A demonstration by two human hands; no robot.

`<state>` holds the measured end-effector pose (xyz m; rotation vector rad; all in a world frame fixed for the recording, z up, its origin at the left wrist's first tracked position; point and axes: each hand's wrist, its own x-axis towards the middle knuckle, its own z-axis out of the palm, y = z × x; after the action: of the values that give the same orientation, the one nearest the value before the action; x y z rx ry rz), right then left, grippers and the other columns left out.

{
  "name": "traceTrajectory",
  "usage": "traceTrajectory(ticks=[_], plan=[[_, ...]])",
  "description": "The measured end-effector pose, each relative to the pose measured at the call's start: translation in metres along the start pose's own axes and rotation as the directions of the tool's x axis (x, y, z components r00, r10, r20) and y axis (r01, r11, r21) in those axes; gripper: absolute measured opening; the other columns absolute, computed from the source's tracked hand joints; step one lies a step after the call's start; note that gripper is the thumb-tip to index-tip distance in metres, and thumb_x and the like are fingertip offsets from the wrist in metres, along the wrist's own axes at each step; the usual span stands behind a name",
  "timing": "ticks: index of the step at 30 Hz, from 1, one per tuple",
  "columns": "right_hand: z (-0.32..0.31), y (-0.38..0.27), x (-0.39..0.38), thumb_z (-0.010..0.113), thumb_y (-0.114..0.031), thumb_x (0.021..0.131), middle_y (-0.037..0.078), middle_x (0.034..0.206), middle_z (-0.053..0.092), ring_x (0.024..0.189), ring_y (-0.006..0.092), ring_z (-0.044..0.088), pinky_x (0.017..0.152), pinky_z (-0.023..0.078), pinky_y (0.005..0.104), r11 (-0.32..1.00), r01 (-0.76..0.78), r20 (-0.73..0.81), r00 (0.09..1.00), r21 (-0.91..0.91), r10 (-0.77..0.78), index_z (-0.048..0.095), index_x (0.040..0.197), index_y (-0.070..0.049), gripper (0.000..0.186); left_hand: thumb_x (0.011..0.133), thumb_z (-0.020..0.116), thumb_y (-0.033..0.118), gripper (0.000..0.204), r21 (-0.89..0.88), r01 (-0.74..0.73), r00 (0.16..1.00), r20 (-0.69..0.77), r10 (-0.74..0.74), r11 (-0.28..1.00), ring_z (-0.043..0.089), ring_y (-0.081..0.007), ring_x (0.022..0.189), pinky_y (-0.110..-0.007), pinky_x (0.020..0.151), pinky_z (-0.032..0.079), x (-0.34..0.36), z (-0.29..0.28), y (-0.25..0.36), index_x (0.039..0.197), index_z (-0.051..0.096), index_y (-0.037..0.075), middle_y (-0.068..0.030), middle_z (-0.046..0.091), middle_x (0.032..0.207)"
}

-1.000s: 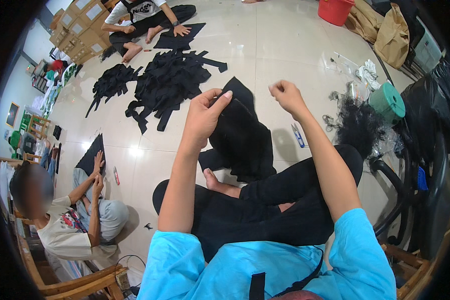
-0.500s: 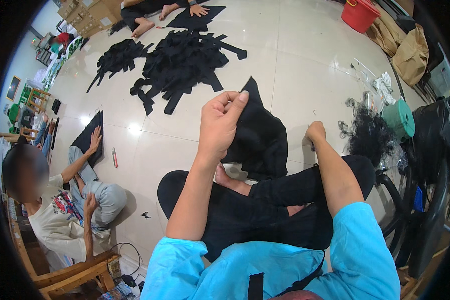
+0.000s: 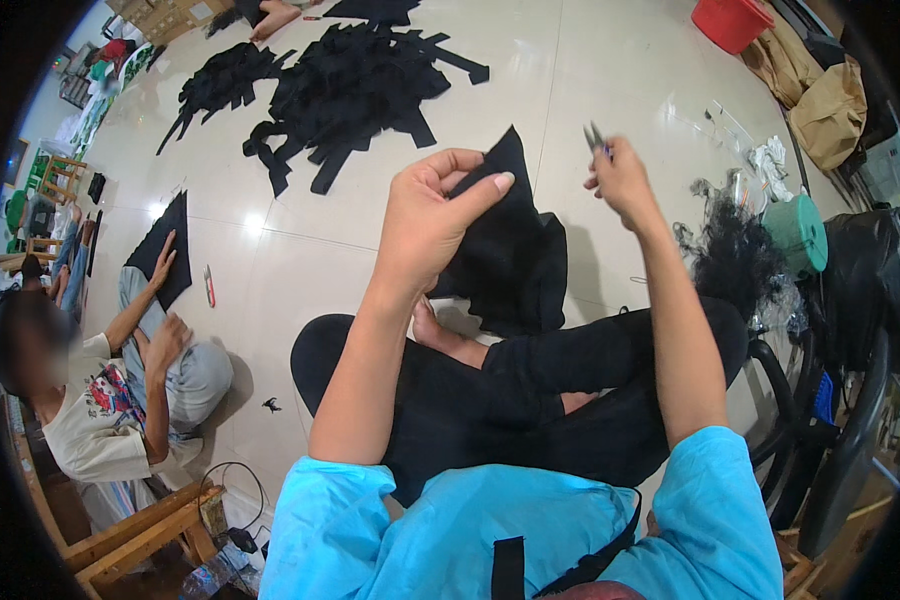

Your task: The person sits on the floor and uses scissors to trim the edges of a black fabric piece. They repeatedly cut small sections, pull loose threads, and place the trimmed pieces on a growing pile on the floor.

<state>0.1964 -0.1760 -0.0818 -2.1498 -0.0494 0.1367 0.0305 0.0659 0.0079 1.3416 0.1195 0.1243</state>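
My left hand pinches a piece of black cloth near its upper pointed corner, thumb on top. The rest of the cloth hangs down in front of my crossed legs. Off to the right, my right hand is closed around small thread snips, whose short metal blades stick out past the fingers, pointing away from me. The snips are apart from the cloth, and most of their handle is hidden in my hand.
A big heap of black cloth strips lies ahead, beside a smaller heap. To my left sits a co-worker with black cloth, a cutter knife nearby. Black thread scraps, a green roll and a red bucket are right.
My right hand has risen from beside my knee, moving away from me, and the snips' blades now show. My left hand has shifted slightly left with the cloth. The view has tilted slightly.
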Motion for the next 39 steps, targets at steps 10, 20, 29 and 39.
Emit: traceTrajectory(ticks=[10, 20, 29, 39], plan=[[-0.027, -0.102, -0.140, 0.044, -0.047, 0.115, -0.006, 0.079, 0.048, 0.067, 0.0046, 0.041, 0.059, 0.036, 0.0214, 0.827, -0.171, 0.543, 0.820, 0.535, -0.182, 0.068, 0.113, -0.003, 0.050, 0.095, 0.077, 0.005, 0.027, 0.172, -0.040, 0.999, -0.021, 0.044, 0.984, 0.071, -0.0069, 0.083, -0.018, 0.071, 0.053, -0.001, 0.013, 0.000, 0.117, 0.065, -0.007, -0.0100, 0.079, 0.095], [-0.023, -0.103, -0.140, 0.047, -0.049, 0.113, -0.006, 0.078, 0.048, 0.062, 0.0026, 0.037, 0.053, 0.032, 0.0189, 0.811, -0.300, 0.624, 0.776, 0.502, -0.099, 0.067, 0.107, -0.004, 0.050, 0.092, 0.075, 0.006, 0.020, 0.312, -0.174, 0.983, 0.005, 0.182, 0.934, 0.071, -0.0079, 0.081, -0.024, 0.075, 0.055, -0.003, 0.017, -0.008, 0.107, 0.071, -0.006, -0.0120, 0.081, 0.091], [-0.024, -0.103, -0.140, 0.049, -0.046, 0.113, -0.006, 0.077, 0.048, 0.062, 0.0025, 0.035, 0.052, 0.029, 0.0187, 0.812, -0.317, 0.628, 0.774, 0.490, -0.077, 0.067, 0.106, -0.004, 0.046, 0.094, 0.074, 0.004, 0.019, 0.387, -0.195, 0.981, 0.057, 0.188, 0.901, 0.072, -0.0077, 0.084, -0.022, 0.076, 0.055, -0.007, 0.017, -0.002, 0.110, 0.071, -0.005, -0.0105, 0.080, 0.093], [-0.022, -0.100, -0.144, 0.049, -0.045, 0.114, -0.006, 0.077, 0.048, 0.062, 0.0031, 0.036, 0.052, 0.030, 0.0188, 0.781, -0.325, 0.630, 0.769, 0.533, -0.110, 0.067, 0.105, -0.005, 0.045, 0.094, 0.075, 0.004, 0.017, 0.361, -0.196, 0.981, 0.079, 0.179, 0.912, 0.070, -0.0073, 0.085, -0.020, 0.076, 0.054, -0.011, 0.017, -0.004, 0.108, 0.072, -0.005, -0.0089, 0.079, 0.095]])
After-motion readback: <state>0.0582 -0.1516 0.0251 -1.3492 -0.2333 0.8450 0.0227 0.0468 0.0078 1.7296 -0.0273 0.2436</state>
